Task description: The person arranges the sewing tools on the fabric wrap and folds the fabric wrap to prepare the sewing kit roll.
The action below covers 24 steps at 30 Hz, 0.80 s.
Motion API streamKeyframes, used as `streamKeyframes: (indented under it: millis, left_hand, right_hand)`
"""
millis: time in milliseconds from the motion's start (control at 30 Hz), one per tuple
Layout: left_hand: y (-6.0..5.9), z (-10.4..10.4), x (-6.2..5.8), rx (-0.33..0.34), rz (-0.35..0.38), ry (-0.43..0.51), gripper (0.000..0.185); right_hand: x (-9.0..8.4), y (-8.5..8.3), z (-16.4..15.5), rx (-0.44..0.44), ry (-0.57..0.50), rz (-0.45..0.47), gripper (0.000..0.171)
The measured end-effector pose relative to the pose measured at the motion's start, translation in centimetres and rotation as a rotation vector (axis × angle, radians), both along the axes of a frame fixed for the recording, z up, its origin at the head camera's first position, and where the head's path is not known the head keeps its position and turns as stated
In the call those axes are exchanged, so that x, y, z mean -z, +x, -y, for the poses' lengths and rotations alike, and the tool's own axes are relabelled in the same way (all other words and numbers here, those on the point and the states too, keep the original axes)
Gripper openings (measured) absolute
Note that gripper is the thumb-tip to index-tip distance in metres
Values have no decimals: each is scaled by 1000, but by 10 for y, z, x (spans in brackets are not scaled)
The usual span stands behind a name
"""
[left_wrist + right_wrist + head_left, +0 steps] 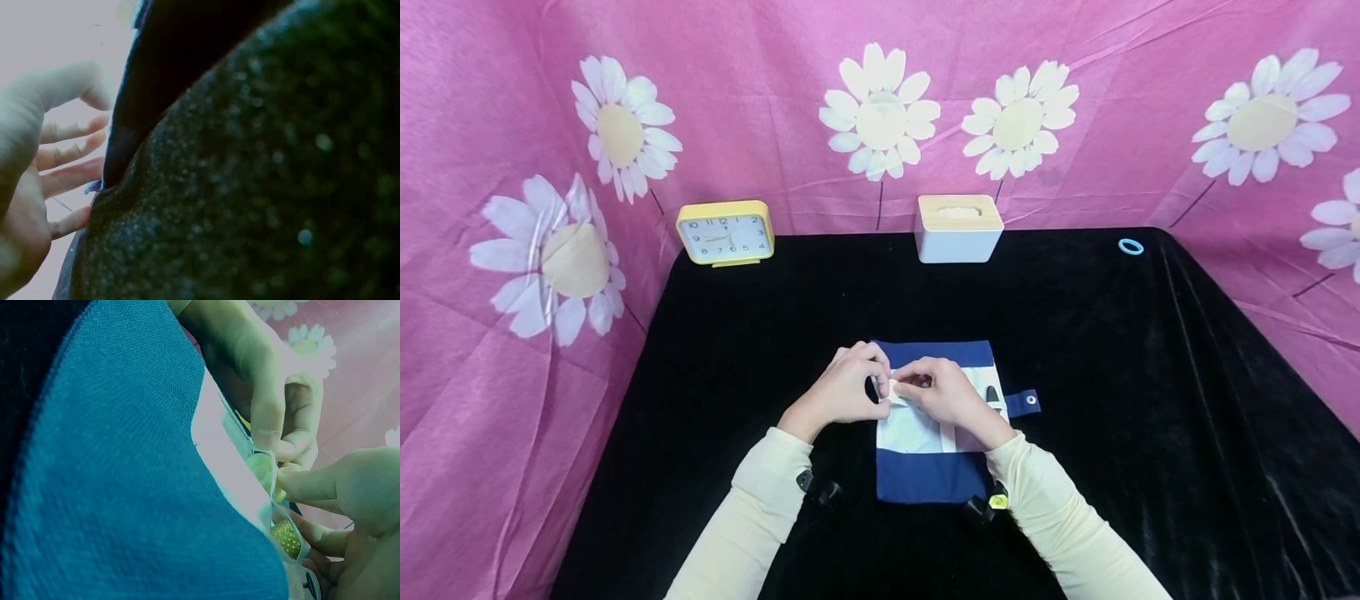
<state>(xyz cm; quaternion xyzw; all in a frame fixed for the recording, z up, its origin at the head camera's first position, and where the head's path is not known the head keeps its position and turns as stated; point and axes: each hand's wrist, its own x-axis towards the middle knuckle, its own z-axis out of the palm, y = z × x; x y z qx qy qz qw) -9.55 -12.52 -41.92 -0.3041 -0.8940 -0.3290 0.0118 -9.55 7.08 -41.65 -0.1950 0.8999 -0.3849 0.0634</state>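
Observation:
A blue and white cloth organizer (934, 477) lies spread on the black cloth, its white middle band sewn into pockets. My left hand (848, 385) is at its left side and pinches a pocket's edge (273, 506) between thumb and finger. From the other side, my right hand (946, 392) pinches a small pale yellow, round, ringed thing (259, 467) at that pocket's mouth; its exact kind I cannot tell. A gold dimpled thimble (286, 539) sits in the neighbouring pocket. A black-ended thing (992, 393) shows near the organizer's right edge.
A blue strap with a snap (1028, 401) sticks out to the right. Along the back stand a yellow clock (726, 233) and a white tissue box (959, 242) with a wooden top. A light blue ring (1131, 247) lies at the back right.

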Motion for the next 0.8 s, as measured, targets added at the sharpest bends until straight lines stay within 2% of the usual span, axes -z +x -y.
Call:
streamKeyframes:
  millis: [367,467,567,700,800]
  left_hand:
    - [-5,8,4,33,38,50,14]
    - [-5,10,4,41,40,59,15]
    - [-6,11,4,50,34,66,15]
    - [-6,11,3,69,28,75,18]
    - [-6,11,3,80,22,74,20]
  right_hand:
    - [1,-3,-8,-138,-21,15,15]
    - [3,-3,-10,-181,-9,-21,23]
    - [8,-2,-8,-181,17,-91,29]
    - [12,0,-6,-136,11,-178,27]
    - [13,2,-7,-136,-8,-216,25]
